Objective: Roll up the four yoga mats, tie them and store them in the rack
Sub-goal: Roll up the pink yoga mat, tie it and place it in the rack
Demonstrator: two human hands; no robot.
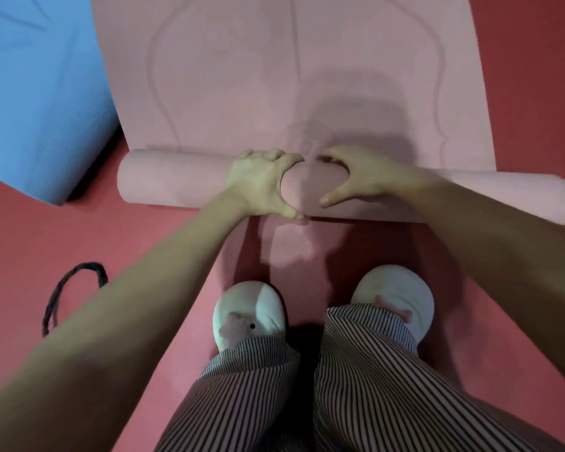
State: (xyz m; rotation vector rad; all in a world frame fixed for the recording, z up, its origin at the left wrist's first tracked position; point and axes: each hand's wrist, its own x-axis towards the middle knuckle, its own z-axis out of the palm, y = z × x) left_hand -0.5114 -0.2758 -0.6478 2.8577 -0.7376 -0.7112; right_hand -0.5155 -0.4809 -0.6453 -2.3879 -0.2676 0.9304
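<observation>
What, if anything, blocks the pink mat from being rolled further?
Nothing visible. The left hand and right hand grip the pink roll directly; the flat stretch ahead is bare. The blue mat lies beside it, the black strap behind on the floor.

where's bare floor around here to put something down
Bare red floor right of the flat pink mat. Another patch bordered by blue mat, roll and black cord. Crowded between roll and slippers, where the left hand and right hand grip it.
</observation>
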